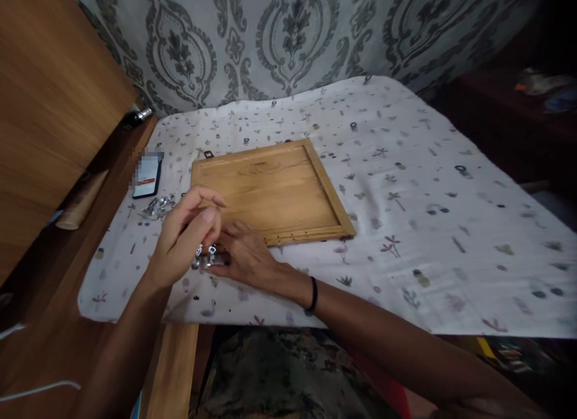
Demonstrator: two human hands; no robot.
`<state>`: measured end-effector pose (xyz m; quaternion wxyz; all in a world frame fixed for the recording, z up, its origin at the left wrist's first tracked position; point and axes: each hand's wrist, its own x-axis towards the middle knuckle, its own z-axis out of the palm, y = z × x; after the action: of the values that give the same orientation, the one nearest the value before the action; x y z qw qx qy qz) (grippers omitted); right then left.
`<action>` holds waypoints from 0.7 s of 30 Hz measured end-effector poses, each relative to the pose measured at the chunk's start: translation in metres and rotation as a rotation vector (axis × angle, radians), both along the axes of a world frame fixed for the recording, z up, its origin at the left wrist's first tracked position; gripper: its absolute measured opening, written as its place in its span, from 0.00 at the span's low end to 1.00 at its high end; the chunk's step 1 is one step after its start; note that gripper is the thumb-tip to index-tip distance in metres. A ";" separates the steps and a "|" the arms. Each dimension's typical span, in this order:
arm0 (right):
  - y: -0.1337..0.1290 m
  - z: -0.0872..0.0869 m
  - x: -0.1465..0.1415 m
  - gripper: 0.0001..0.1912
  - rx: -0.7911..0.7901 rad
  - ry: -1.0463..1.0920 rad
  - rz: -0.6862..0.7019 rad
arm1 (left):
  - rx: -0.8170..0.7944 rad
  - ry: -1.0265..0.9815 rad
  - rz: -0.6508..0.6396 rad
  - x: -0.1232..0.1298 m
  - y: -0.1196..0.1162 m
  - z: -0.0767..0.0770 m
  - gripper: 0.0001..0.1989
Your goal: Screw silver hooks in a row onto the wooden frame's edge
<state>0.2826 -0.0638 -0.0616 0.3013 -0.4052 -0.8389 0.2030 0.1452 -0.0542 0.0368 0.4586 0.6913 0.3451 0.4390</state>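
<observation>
A framed wooden panel (270,190) lies flat on the cloth, with small dark fittings along its edges. Silvery metal clasps (211,253) sit at its near left edge. My right hand (247,253) grips that edge, fingers on the wood and thumb below, close beside the clasps. My left hand (187,235) is raised just over the panel's near left corner. Its fingers are curled in with the thumb against them; whatever is between them is hidden. A small heap of shiny metal clasps (157,207) lies left of the panel.
A phone (147,175) with a lit screen lies at the left of the printed white cloth (433,214). A wooden board (58,106) rises along the left, and a patterned grey curtain or wall covering (293,40) stands behind. A tan roll (81,199) rests beside the board.
</observation>
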 end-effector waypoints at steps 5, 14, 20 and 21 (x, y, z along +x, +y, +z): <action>0.001 0.005 0.000 0.28 0.006 -0.107 0.008 | 0.089 -0.043 0.373 0.007 -0.007 -0.001 0.14; 0.001 0.007 0.000 0.27 -0.021 -0.094 0.021 | 0.059 -0.382 0.406 0.023 -0.004 -0.004 0.13; 0.001 0.007 0.002 0.28 -0.014 -0.099 0.024 | -0.162 -0.346 0.023 0.002 0.017 0.002 0.12; 0.000 0.008 0.002 0.28 -0.014 -0.098 0.026 | -0.177 -0.340 -0.030 0.000 0.019 0.003 0.12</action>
<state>0.2843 -0.0633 -0.0540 0.2544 -0.4057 -0.8565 0.1925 0.1452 -0.0356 0.0394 0.5758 0.5693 0.2897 0.5103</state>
